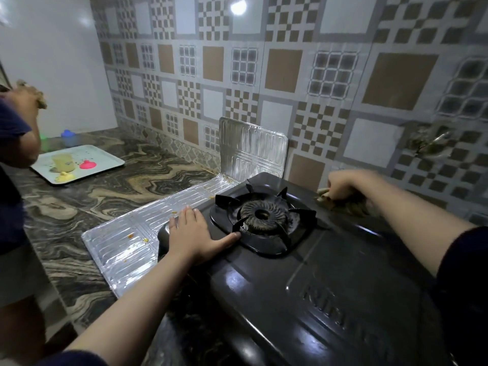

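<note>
Closest to me, the black gas stove [330, 273] fills the near right of the counter [79, 207], its glossy top running under both forearms. The left hand [192, 233] lies flat on the stove's left edge, fingers straight and spread, the thumb stretched out towards the burner [261, 215] and its pan support just to the right of it. Under and to the left of that hand, a sheet of ribbed foil [126, 241] covers the counter, with a few small yellow specks on it.

Farther back, on the other side of the burner, the right hand [348, 186] is curled round a brownish rag [340, 204] pressed on the stove's rear right corner. Hand and rag are blurred, so I cannot make out how the fingers lie.

Behind the burner, between the two hands, a second foil panel [250, 149] stands upright against the patterned tile wall [290, 75].

Well to the left of the left hand, a pale tray [111, 158] sits on the counter holding a yellowish cup [63, 162] and a pink lid [88, 165]. Another person [13, 159] stands at that end.
</note>
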{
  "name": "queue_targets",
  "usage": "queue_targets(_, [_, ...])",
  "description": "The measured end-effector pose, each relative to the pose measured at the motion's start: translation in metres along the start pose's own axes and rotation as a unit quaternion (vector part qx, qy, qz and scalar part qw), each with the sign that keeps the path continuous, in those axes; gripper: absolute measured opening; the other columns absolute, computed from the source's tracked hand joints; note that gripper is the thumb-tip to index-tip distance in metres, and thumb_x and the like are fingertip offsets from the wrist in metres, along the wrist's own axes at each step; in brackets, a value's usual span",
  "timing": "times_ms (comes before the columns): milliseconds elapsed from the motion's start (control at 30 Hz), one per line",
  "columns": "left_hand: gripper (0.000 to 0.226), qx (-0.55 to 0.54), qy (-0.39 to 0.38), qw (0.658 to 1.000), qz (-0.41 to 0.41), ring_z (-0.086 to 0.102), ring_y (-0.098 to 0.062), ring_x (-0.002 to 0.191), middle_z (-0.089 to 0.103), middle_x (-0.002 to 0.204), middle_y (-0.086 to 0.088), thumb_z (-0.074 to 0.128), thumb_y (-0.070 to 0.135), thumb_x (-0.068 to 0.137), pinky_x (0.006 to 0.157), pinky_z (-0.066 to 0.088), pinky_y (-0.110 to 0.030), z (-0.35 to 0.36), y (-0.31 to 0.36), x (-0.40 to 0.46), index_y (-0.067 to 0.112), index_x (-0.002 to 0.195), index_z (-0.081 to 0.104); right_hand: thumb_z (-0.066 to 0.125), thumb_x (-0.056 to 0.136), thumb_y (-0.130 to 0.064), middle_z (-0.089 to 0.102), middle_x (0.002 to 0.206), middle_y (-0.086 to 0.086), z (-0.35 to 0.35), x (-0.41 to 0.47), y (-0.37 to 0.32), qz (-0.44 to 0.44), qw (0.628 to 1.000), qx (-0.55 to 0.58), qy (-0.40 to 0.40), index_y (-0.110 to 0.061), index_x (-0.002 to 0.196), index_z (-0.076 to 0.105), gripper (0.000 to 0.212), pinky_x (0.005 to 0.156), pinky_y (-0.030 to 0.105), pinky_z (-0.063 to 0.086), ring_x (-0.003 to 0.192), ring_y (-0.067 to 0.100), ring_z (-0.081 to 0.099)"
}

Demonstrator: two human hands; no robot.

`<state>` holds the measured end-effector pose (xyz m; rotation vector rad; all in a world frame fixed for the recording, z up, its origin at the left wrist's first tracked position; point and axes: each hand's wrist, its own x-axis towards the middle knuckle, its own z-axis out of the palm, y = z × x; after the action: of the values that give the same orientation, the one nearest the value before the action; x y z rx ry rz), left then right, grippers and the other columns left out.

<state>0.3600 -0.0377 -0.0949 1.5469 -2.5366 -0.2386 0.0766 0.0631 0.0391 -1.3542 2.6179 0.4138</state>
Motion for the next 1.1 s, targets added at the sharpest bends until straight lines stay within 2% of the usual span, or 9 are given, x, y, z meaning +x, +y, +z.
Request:
queue_targets(167, [0.144,-0.025,-0.023,0.999,0.009,0.01,-0.034,0.147,0.012,0.157,-0.023,0.023,0.1,0.048,0.119,0.01,-0.044,-0.005,0.003,-0.005,-0.003,0.149,0.014,0.049,0.083,-0.002,0.061,0.085,0.01,-0.028,-0.023,-0.023,-0.077,0.987,0.136,-0.025,0.003,0.104,0.064,0.026,0.05,0.024,0.046,0.068,0.02,0.058])
queue_targets(267, [0.113,-0.073,-0.084,0.993,0.041,0.046,-0.028,0.126,0.052,0.136,-0.013,0.045,0.096,0.05,0.1,0.039,-0.031,-0.038,-0.002,0.004,0.013,0.127,0.049,0.06,0.084,-0.001,0.063,0.102,0.015,-0.037,-0.021,-0.054,-0.14,0.948,0.267,-0.102,-0.003,0.111,0.06,0.027,0.063,0.026,0.052,0.083,0.022,0.061])
queue_targets(333, [0.071,-0.241,-0.144,0.958,0.065,0.056,-0.016,0.109,0.062,0.118,0.004,0.067,0.074,0.065,0.082,0.04,-0.019,-0.065,-0.007,0.02,0.023,0.113,0.056,0.062,0.084,0.0,0.064,0.102,0.015,-0.045,-0.017,-0.081,-0.185,0.916,0.33,-0.135,-0.007,0.106,0.059,0.024,0.063,0.024,0.054,0.083,0.023,0.062])
queue_targets(400, [0.07,-0.395,-0.177,0.895,0.104,0.059,-0.013,0.104,0.064,0.112,0.0,0.074,0.058,0.07,0.084,0.043,-0.018,-0.085,-0.016,0.04,0.011,0.121,0.061,0.064,0.083,0.0,0.065,0.097,0.012,-0.053,-0.011,-0.107,-0.224,0.889,0.364,-0.162,-0.01,0.103,0.06,0.023,0.061,0.023,0.054,0.08,0.023,0.061])
queue_targets(567, [0.014,-0.507,-0.162,0.838,0.123,0.061,-0.011,0.064,0.067,0.072,-0.004,0.074,0.019,0.082,0.066,0.051,-0.023,-0.117,-0.071,0.086,0.007,0.088,0.07,0.07,0.076,-0.01,0.068,0.095,0.01,-0.071,0.018,-0.183,-0.253,0.862,0.395,-0.19,-0.015,0.094,0.067,0.02,0.066,0.025,0.055,0.082,0.023,0.061])
queue_targets(733, [0.027,-0.492,-0.115,0.857,0.097,0.053,-0.002,0.044,0.056,0.059,-0.002,0.064,0.019,0.091,0.044,0.046,-0.016,-0.134,-0.136,0.123,0.011,0.066,0.063,0.07,0.082,-0.023,0.067,0.09,0.005,-0.082,0.051,-0.26,-0.243,0.849,0.433,-0.181,-0.013,0.099,0.068,0.02,0.059,0.019,0.055,0.071,0.011,0.064])
queue_targets(867, [0.028,-0.509,-0.102,0.854,0.037,0.053,-0.008,0.042,0.055,0.061,-0.008,0.06,0.017,0.094,0.04,0.046,-0.017,-0.141,-0.184,0.156,0.003,0.07,0.063,0.062,0.088,-0.025,0.063,0.104,0.003,-0.083,0.056,-0.318,-0.248,0.893,0.372,0.046,-0.015,0.108,0.055,0.023,0.061,0.014,0.051,0.085,0.009,0.062])
queue_targets(1033, [0.027,-0.572,-0.093,0.811,-0.083,0.055,-0.015,0.055,0.057,0.088,-0.018,0.061,0.013,0.093,0.034,0.042,-0.016,-0.137,-0.222,0.191,-0.007,0.11,0.057,0.073,0.077,-0.036,0.054,0.114,-0.01,-0.073,0.05,-0.382,-0.316,0.911,0.264,-0.012,-0.017,0.13,0.046,0.062,0.086,0.019,0.05,0.105,0.011,0.056])
queue_targets(1100, [0.023,-0.597,-0.115,0.784,-0.124,0.056,-0.017,0.06,0.057,0.087,-0.015,0.061,0.013,0.093,0.037,0.049,-0.022,-0.136,-0.228,0.198,-0.002,0.11,0.056,0.075,0.076,-0.034,0.055,0.117,-0.009,-0.059,0.058,-0.405,-0.328,0.915,0.227,0.066,-0.02,0.134,0.043,0.068,0.089,0.022,0.047,0.106,0.012,0.056])
